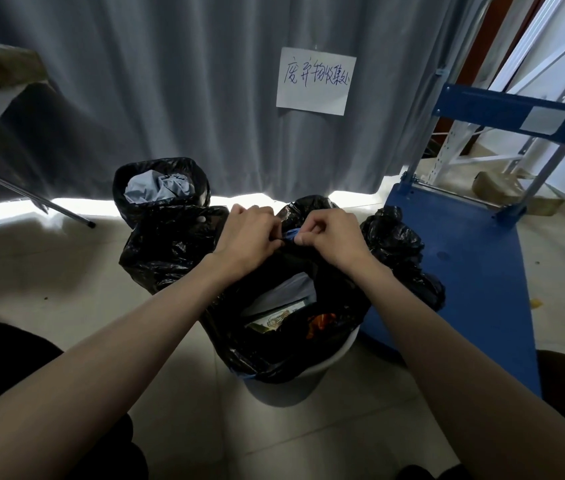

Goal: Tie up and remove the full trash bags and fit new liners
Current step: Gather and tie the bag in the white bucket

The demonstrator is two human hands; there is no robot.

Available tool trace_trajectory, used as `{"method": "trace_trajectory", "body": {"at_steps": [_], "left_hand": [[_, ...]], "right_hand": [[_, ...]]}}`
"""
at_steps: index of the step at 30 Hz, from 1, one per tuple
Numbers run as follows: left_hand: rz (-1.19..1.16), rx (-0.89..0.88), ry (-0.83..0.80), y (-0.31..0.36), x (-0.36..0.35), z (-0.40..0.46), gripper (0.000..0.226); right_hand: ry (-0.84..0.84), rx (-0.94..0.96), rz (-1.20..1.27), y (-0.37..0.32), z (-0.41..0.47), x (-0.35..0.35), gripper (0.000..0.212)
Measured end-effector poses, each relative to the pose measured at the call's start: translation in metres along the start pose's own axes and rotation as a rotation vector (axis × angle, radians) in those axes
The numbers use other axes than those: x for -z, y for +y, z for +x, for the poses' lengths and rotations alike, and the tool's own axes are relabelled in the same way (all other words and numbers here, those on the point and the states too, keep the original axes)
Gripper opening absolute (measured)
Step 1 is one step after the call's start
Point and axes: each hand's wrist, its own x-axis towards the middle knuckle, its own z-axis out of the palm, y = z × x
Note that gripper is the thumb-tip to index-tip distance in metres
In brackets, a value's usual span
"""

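Pinching blue drawstring, 2 hands, pale tiled floor, grey curtain

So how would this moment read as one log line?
step: tying | left hand, right hand: pinch blue drawstring | black bag: in white bin, open

Place: waste-collection corner of a storeroom
Evidence: handwritten sign on curtain at 12; cart, racking at 2
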Motion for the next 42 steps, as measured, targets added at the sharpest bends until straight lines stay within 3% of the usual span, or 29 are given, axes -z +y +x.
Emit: {"method": "trace_trajectory", "body": {"at_steps": [3, 7, 11, 15, 19, 23, 27, 30, 36, 42], "left_hand": [[0.020, 0.075, -0.023, -0.003, -0.001, 0.000, 0.013], [0.037, 0.150, -0.077, -0.010, -0.003, 0.000, 0.014], [0.035, 0.188, -0.125, -0.013, -0.004, 0.000, 0.015], [-0.348, 0.081, -0.079, -0.001, 0.007, 0.009, 0.031], [-0.531, 0.045, -0.007, 0.015, 0.023, 0.020, 0.016], [-0.532, 0.085, -0.077, 0.011, 0.027, 0.020, 0.015], [-0.471, 0.069, -0.077, 0.006, 0.023, 0.016, 0.011], [-0.510, 0.111, -0.038, 0.002, 0.022, 0.017, 0.007], [-0.772, 0.245, 0.093, 0.003, 0.033, 0.020, 0.007], [-1.003, 0.377, 0.236, -0.001, 0.046, 0.031, 0.008]], "right_hand": [[-0.092, -0.059, 0.187, -0.003, -0.003, 0.013, 0.006], [-0.068, -0.164, 0.438, 0.007, -0.006, 0.018, 0.008], [-0.052, -0.158, 0.459, 0.010, -0.008, 0.014, 0.008], [-0.031, -0.078, 0.440, 0.004, -0.005, 0.009, 0.004], [0.046, -0.056, 0.464, 0.002, -0.002, 0.004, 0.005], [0.097, -0.029, 0.342, 0.012, -0.002, 0.001, 0.016], [-0.034, -0.051, 0.101, 0.025, 0.001, -0.003, 0.009], [-0.070, -0.151, -0.090, 0.028, -0.001, -0.010, 0.022], [0.002, -0.145, -0.214, 0.025, -0.004, -0.015, 0.012], [-0.032, -0.207, -0.200, 0.044, -0.009, -0.026, 0.018]]}}
